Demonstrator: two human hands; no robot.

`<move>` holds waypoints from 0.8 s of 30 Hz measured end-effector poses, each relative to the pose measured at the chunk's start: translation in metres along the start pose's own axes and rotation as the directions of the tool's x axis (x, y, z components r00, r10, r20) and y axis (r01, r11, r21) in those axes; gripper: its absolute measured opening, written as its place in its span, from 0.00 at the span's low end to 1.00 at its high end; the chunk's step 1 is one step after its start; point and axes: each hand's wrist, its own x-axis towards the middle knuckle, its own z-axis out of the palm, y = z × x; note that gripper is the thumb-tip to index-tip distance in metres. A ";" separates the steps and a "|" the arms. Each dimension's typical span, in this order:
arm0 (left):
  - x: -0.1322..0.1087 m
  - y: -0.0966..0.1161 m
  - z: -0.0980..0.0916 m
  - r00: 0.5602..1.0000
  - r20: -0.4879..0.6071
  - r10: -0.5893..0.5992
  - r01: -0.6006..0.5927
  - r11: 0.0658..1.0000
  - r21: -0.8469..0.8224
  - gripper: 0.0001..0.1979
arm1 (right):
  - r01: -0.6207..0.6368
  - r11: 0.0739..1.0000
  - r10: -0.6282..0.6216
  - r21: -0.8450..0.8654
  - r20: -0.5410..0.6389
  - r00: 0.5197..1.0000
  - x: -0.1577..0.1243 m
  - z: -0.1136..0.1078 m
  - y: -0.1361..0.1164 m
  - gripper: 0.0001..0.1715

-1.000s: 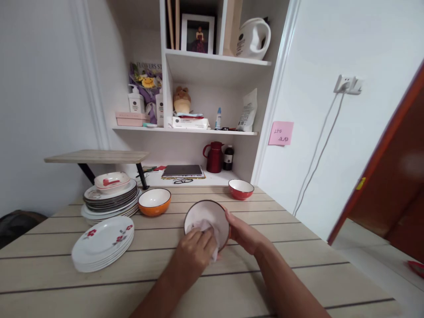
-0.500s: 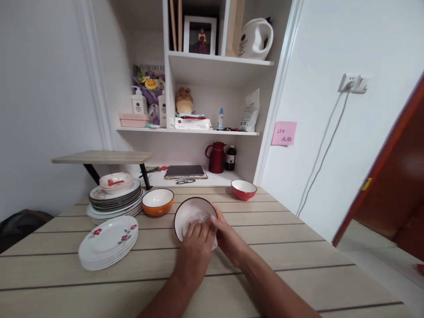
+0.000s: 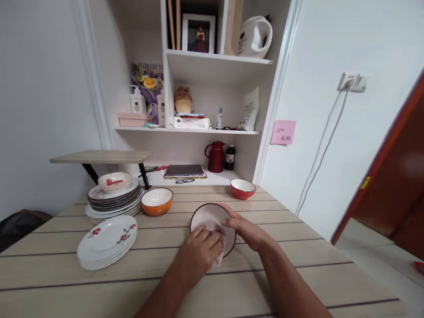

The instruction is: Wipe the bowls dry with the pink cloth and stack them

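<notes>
A bowl (image 3: pixel 202 215) with a white inside and a dark rim is tilted toward me above the table. My right hand (image 3: pixel 245 229) grips it by its right side, thumb over the rim and fingers behind. Inside the bowl, my left hand (image 3: pixel 203 247) presses a thin white cloth or tissue (image 3: pixel 217 260) against the surface, its fingers curled over it. Part of the cloth hangs out over the near rim. The bowl's outside is hidden from me.
To the left are an orange bowl (image 3: pixel 157 207), a stack of flowered white plates (image 3: pixel 107 243) and a taller plate stack (image 3: pixel 114 201) topped by a small dish (image 3: pixel 115 182). A red bowl (image 3: pixel 243 190) stands at the back right. Behind rises a shelf unit (image 3: pixel 218 59).
The bowl has moved right and slightly nearer me with both hands. My left hand has shifted the cloth toward the bowl's near side. The other dishes stay put.
</notes>
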 end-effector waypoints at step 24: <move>-0.001 0.002 0.015 0.997 0.043 -0.071 0.071 0.997 0.003 0.11 | 0.047 0.981 -0.028 0.186 -0.103 0.994 0.010 0.015 0.008 0.35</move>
